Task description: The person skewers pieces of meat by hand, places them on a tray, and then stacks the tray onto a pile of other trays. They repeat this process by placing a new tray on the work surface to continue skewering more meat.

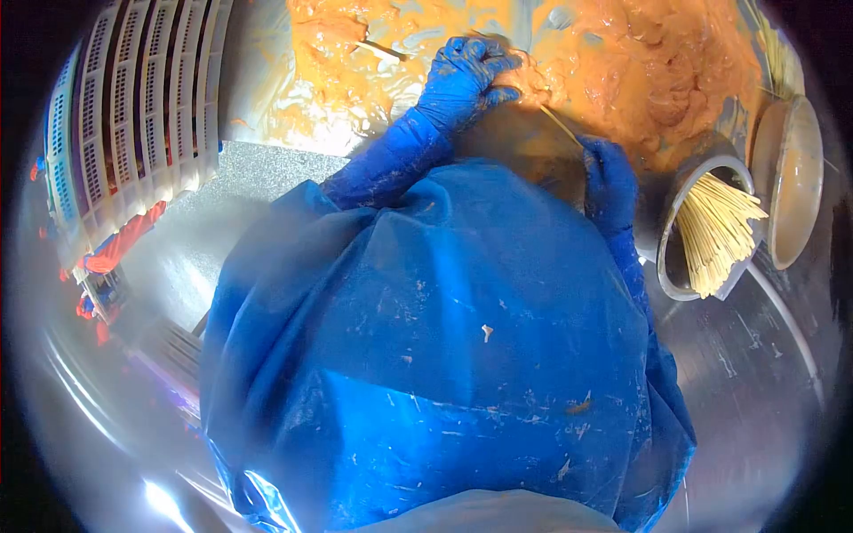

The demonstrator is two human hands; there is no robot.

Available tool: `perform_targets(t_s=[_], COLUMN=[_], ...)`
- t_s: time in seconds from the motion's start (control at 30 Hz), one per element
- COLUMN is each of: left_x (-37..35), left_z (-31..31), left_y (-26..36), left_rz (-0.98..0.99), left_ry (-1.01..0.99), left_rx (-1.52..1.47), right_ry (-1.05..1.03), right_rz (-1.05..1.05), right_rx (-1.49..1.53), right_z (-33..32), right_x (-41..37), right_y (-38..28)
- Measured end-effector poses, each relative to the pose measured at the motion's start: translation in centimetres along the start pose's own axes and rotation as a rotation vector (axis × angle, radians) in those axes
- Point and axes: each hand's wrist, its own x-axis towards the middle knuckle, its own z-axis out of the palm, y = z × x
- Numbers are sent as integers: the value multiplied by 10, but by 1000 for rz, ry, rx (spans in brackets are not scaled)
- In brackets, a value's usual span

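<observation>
My left hand point(466, 75), in a blue glove, grips a piece of orange-coated meat point(526, 82) between thumb and fingers at the top centre. To its right my right hand point(609, 178), gloved too, is closed on a thin wooden skewer point(562, 123), whose far end meets the meat. Marinated meat point(675, 75) lies in a heap on the metal table at the upper right, with more pieces point(333, 40) at the upper left. One skewer point(382, 51) sticks out of the meat left of my left hand.
A metal container point(666, 266) full of skewers point(715, 233) lies tilted at the right, beside a round metal bowl point(797, 182). Stacked plastic crates point(147, 107) stand at the upper left. A blue apron point(426, 338) covers my front.
</observation>
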Motion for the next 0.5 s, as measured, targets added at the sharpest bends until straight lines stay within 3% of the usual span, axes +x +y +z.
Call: perform_targets(t_s=[0.17,0.5], left_x=[1,0], left_z=[0,1], left_y=[2,2], left_rz=[23,15], left_ry=[5,1], left_rx=[27,22], right_ry=[-8,-17], right_rz=[-30,58], right_rx=[-72,69], right_z=[-5,17], right_x=[-4,3], right_y=[7,12])
